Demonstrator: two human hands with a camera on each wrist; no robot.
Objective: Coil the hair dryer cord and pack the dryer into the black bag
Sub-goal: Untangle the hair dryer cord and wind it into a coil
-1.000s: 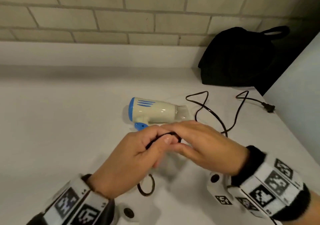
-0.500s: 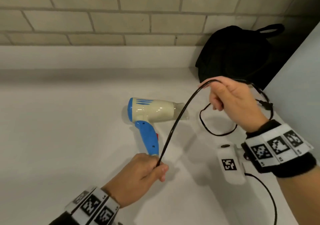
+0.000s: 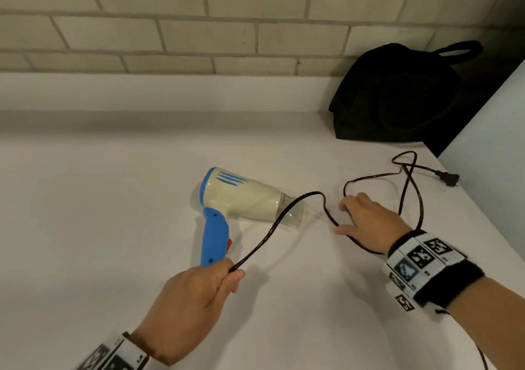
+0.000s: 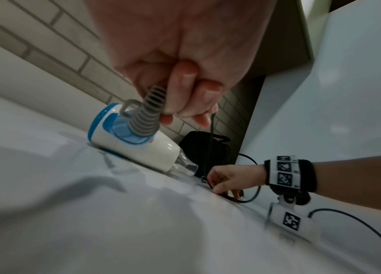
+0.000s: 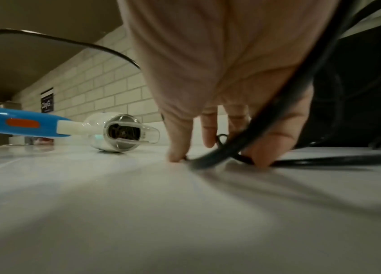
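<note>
left hand [image 3: 187,298]: mine, clenched on the cord [image 3: 272,224] right at the handle's end; in the left wrist view my fingers [image 4: 184,89] wrap the grey ribbed strain relief [image 4: 147,115]. Hand sits low over the desk [image 3: 85,227], near edge.
right hand [image 3: 366,221]: fingers straight, spread, tips down on the desk, pressing onto the cord. Right wrist view: thumb tip [image 5: 175,148] and a fingertip [image 5: 266,152] touch the cord where it lies flat. No curl round it that I can see, so released, just pressing.
cord: black, rises from my left hand in an arc, passes over the nozzle, drops to the desk just beside my right hand, runs under that hand, then loops loose to the right.
plug [image 3: 447,177]: at the far right of the desk, lying flat, apart from both hands.
dryer [image 3: 238,196]: cream body, blue rear cap, on its side in the desk's middle, between my hands and the wall. Clear nozzle [image 3: 289,213] points right. Blue handle [image 3: 214,236] points toward me, end touching my left hand. Red switch [image 3: 229,244] on the handle's right side.
bag [image 3: 397,96]: black, back right corner of the desk against the wall, loop handle [image 3: 460,52] up right. Well apart from the dryer. Cannot tell if it's open.
wall [image 3: 170,28]: pale brick, behind the desk.
wristbands: marker bands on both wrists [image 3: 420,258].
</note>
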